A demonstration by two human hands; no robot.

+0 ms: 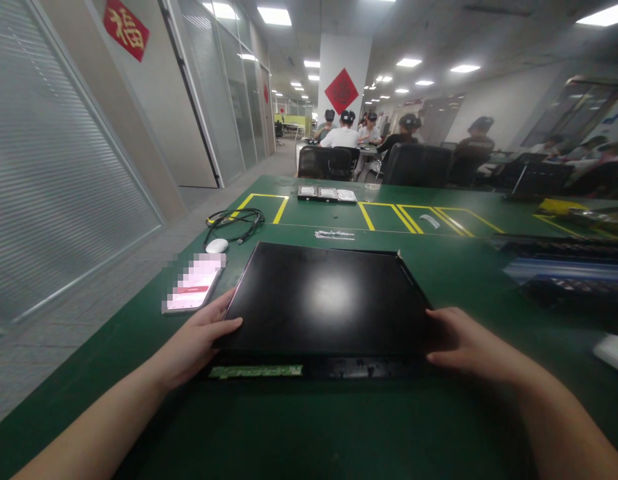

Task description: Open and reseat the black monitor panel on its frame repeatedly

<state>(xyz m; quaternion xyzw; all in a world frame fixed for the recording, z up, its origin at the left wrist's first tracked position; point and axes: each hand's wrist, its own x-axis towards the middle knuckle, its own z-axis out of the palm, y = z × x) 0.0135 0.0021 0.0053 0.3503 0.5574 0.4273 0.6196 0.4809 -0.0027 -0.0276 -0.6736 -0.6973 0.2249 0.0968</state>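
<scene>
A flat, glossy black rectangular panel (329, 300) lay on the green table mat (309, 427) directly in front of the person, its near edge showing a strip of green circuit board (256, 371) and a dark row of connectors. The left hand (201, 337) gripped the panel's near left corner, thumb on top and fingers against the side. The right hand (463, 343) lay flat against the near right corner, fingers extended along the edge; whether it truly clasped the panel could not be told.

Just left of the panel lay a smartphone with a lit pink-and-white screen (195, 285), close to the left hand. Beyond it sat a small white mouse (217, 246) and a coiled black cable (235, 221). Behind the panel lay a small strip of pale parts (335, 235), and farther back, inside yellow floor-tape markings (389, 215), a row of three flat drive-like units (327, 194). To the right, blurred, stood dark open equipment (563, 267) and a white object (613, 352) at the table's edge. Seated people in headgear worked at distant tables beyond black chairs (419, 165).
</scene>
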